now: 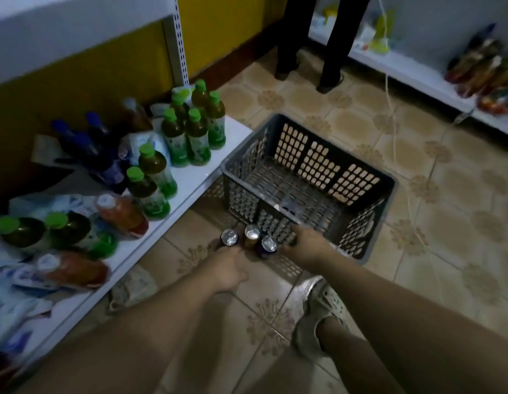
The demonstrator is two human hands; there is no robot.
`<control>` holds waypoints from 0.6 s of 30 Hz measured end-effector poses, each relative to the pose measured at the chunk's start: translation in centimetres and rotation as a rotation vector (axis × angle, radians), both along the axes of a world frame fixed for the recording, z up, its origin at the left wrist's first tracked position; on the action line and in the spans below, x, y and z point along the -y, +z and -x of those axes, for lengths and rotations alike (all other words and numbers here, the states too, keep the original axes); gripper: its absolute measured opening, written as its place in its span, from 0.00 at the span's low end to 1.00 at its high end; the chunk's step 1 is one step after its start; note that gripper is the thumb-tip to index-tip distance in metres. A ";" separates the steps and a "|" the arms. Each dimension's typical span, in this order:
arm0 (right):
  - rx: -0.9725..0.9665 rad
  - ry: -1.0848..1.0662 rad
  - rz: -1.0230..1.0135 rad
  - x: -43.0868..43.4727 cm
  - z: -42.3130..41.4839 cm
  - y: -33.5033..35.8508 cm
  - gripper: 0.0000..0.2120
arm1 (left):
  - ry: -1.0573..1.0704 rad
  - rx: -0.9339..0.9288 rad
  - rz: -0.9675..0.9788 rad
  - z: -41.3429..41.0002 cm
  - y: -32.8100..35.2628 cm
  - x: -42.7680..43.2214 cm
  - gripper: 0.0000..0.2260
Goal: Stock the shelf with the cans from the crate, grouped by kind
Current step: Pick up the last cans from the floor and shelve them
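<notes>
At lower centre, three upright cans (251,240) are clasped by the curled left hand (228,267) and right hand (305,247); the shelf (199,177) is seen leftward, nearer the left.

The low white metal shelf (203,173) is crowded with green-capped bottles (194,135); only its front strip lies bare. The grey slatted plastic crate (278,223) stands just beside it, open from above. Three silver-topped cans (252,233) fill the gap at the crate's near corner. The tiled floor (446,228) is open on the right.

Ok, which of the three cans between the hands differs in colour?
The middle can, farthest from the person: its body is golden brown, while the left can and right can flanking it are dark blue.
</notes>
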State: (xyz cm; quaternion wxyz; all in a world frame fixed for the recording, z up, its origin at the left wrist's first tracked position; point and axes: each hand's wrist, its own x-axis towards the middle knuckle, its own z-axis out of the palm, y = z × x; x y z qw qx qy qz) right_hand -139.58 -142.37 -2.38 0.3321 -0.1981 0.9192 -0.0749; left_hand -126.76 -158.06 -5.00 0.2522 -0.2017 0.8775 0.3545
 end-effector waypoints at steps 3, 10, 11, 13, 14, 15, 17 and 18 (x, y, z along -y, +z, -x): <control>0.099 -0.028 -0.007 0.6 2.1 -6.3 0.25 | -0.009 0.026 -0.025 3.1 -5.1 0.9 0.21; 0.182 -0.114 -0.054 3.1 6.7 -20.1 0.35 | -0.013 0.095 -0.068 8.0 -16.1 2.5 0.27; 0.186 -0.147 -0.043 3.4 7.0 -22.0 0.36 | -0.021 0.103 -0.062 8.3 -17.6 2.6 0.29; 0.198 -0.193 -0.031 4.0 7.2 -25.4 0.39 | -0.039 0.152 -0.039 8.3 -20.5 2.5 0.33; 0.211 -0.206 -0.036 4.3 7.2 -26.9 0.42 | -0.049 0.180 -0.033 8.3 -21.7 2.4 0.33; 0.213 -0.215 -0.041 4.5 7.3 -28.3 0.43 | -0.051 0.199 -0.039 8.2 -22.6 2.4 0.33; 0.175 -0.249 -0.022 4.8 7.5 -30.3 0.42 | -0.026 0.223 -0.078 8.0 -23.9 2.5 0.32; 0.155 -0.274 0.008 4.9 7.5 -30.7 0.41 | -0.014 0.230 -0.090 7.9 -24.3 2.6 0.32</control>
